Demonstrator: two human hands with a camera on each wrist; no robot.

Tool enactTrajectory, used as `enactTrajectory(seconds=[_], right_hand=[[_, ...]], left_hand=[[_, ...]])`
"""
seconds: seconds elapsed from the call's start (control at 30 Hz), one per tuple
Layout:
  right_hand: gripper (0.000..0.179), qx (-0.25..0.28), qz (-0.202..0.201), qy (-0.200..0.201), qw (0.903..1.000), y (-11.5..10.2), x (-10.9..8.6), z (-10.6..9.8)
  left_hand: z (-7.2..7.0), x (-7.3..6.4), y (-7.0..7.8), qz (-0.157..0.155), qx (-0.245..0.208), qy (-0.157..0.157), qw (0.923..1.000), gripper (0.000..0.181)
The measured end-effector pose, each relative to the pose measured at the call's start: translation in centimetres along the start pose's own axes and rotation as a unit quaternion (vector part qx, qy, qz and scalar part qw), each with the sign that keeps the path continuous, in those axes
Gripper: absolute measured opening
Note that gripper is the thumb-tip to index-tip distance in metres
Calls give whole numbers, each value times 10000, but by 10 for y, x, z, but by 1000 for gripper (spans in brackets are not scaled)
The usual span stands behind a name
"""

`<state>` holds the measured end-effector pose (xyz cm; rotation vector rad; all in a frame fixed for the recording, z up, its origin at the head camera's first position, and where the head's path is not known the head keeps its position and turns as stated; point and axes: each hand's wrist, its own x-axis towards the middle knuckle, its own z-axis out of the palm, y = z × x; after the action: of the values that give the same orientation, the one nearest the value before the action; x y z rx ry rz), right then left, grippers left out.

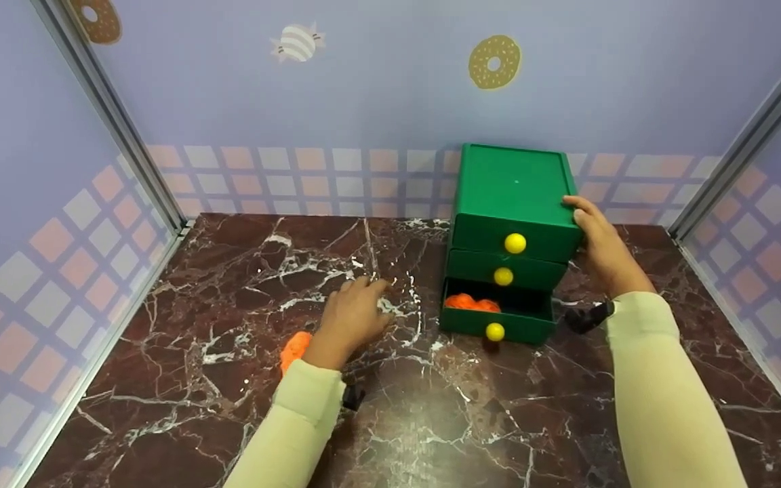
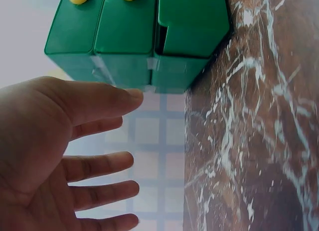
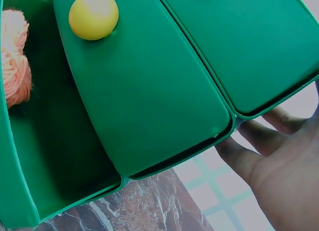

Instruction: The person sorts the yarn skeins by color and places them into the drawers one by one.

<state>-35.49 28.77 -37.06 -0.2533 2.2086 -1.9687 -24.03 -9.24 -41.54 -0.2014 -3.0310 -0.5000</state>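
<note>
A green three-drawer cabinet [image 1: 519,186] with yellow round knobs stands at the back right of the table. Its bottom drawer [image 1: 526,329] is pulled out, and a bundle of orange yarn [image 1: 472,303] lies in its left part. My right hand [image 1: 604,247] rests against the cabinet's right side, thumb and fingers near the top edge. To the left of the cabinet, my left hand [image 1: 355,315] hovers over the table with fingers spread and nothing in them. A second orange yarn bundle [image 1: 294,350] lies on the table, partly hidden behind the left wrist.
The dark red marbled tabletop [image 1: 431,420] runs back to a lilac wall [image 1: 390,88] with painted tiles and sweets. Side panels [image 1: 24,257] close off the left and right. The open drawer juts out towards the front.
</note>
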Motion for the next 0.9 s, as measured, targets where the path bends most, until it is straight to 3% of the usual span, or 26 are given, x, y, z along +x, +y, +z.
enactTrajectory(seconds=[0.3, 0.47, 0.63, 0.9], right_hand=[[46, -23, 14, -20, 10000, 0, 0, -2], [47, 103, 96, -115, 9998, 3, -2, 0], [47, 88, 11, -174, 9998, 2, -4, 0], [46, 19, 48, -12, 10000, 0, -3, 0]], left_hand=[[-13, -13, -23, -143, 130, -6, 9998, 48], [-17, -22, -36, -409, 9, -275, 9988, 52], [-22, -28, -49, -631, 23, -310, 9975, 52], [-30, -35, -68, -1095, 106, -584, 9922, 63]])
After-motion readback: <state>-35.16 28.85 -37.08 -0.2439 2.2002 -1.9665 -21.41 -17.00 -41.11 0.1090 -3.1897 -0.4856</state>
